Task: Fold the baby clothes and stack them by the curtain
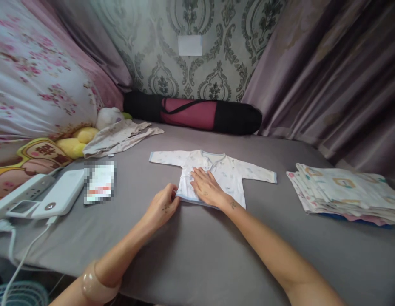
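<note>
A small white baby shirt (231, 172) with pale blue trim and a faint print lies spread on the grey sheet (197, 250), both sleeves stretched out sideways. At its lower left corner, my left hand (163, 204) pinches the blue-edged hem between thumb and fingers. My right hand (207, 187) rests flat on the front of the shirt, fingers extended, covering part of the middle and the hem.
Folded printed cloths (344, 191) are stacked at the right. To the left are a power bank (61, 195), a power strip (28, 193), a pixelated phone-like object (100, 182), a crumpled garment (117, 138) and plush toys (78, 142). A long black-and-maroon bag (191, 114) lies along the wall.
</note>
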Motion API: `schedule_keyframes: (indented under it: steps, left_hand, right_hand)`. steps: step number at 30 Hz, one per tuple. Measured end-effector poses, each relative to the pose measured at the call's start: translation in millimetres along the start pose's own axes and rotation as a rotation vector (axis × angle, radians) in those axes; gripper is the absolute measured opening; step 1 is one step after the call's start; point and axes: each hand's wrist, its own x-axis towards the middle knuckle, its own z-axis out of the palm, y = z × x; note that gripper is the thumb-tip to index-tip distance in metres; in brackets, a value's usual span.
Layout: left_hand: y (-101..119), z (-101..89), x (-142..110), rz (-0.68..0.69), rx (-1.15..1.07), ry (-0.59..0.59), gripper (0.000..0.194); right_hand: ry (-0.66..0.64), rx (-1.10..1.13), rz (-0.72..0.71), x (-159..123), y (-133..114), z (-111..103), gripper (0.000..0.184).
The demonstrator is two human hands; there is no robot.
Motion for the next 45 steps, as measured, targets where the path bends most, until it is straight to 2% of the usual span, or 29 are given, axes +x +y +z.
schedule_keyframes:
  steps: [3, 6, 9, 14, 16, 21, 23, 26, 28, 30, 32, 33, 35, 36, 40, 42, 45]
  left_hand:
    - [-2.5, 7.4, -2.7, 0.056, 0.091, 0.068, 0.023]
    - [-4.5, 6.9, -4.7, 0.126, 0.193, 0.059, 0.025]
    - [-4.2, -0.4, -5.7, 0.193, 0.322, 0.007, 0.023]
    - [-6.2, -10.4, -5.1, 0.193, 0.494, -0.145, 0.028]
    - [-11.7, -12.0, -5.1, 0.201, 0.484, -0.155, 0.030]
    - [-31.0, -17.3, -9.0, 0.275, 0.320, -0.088, 0.030]
    - [-35.1, -21.7, -9.3, 0.292, 0.275, -0.104, 0.031]
    - [-32.6, -28.4, -2.8, 0.255, 0.253, -0.186, 0.037]
    - [-24.5, -29.8, 6.4, 0.250, 0.275, -0.176, 0.040]
    - [-12.2, -26.5, 17.7, 0.290, 0.312, -0.053, 0.036]
    - [1.5, -17.8, 29.3, 0.368, 0.317, 0.066, 0.032]
    - [7.7, -11.7, 34.7, 0.418, 0.307, 0.090, 0.032]
    - [16.3, 3.0, 43.6, 0.510, 0.293, 0.068, 0.035]
    - [18.3, 11.0, 47.0, 0.535, 0.302, 0.047, 0.037]
    - [13.1, 38.4, 52.2, 0.498, 0.417, -0.074, 0.054]
    - [7.5, 44.6, 51.4, 0.470, 0.453, -0.121, 0.061]
    - [2.9, 43.7, 50.7, 0.449, 0.480, -0.173, 0.065]
  right_hand:
    - [-0.017, -0.009, 0.046, 2.7, -1.8, 6.3, 0.057]
    - [-0.015, -0.026, 0.068, 1.4, -2.0, 10.4, 0.059]
    - [-0.005, -0.046, 0.066, -0.3, -1.4, 13.2, 0.061]
    - [0.069, -0.100, 0.053, -0.5, -0.8, 17.8, 0.060]
    - [0.079, -0.111, 0.050, -0.3, -0.7, 18.7, 0.060]
    - [0.086, -0.121, 0.049, -1.2, -0.8, 20.0, 0.059]
    - [0.090, -0.118, 0.049, -1.3, -1.5, 20.7, 0.059]
    - [0.076, -0.079, 0.055, -0.5, -3.0, 18.6, 0.060]
    - [0.037, -0.002, 0.031, 0.2, -2.3, 12.6, 0.060]
    - [0.035, 0.132, 0.007, -0.7, 2.3, 2.7, 0.058]
    - [0.118, 0.264, 0.039, -5.3, 11.6, -8.6, 0.056]
    - [0.175, 0.298, 0.079, -9.3, 17.6, -13.8, 0.056]
    - [0.243, 0.267, 0.165, -20.5, 30.0, -20.8, 0.056]
    - [0.236, 0.212, 0.193, -27.0, 35.1, -22.3, 0.056]
    - [0.099, -0.026, 0.229, -49.3, 42.1, -15.0, 0.057]
    - [0.061, -0.090, 0.223, -54.5, 38.7, -7.5, 0.059]
    - [0.068, -0.136, 0.226, -56.4, 32.4, 1.1, 0.058]
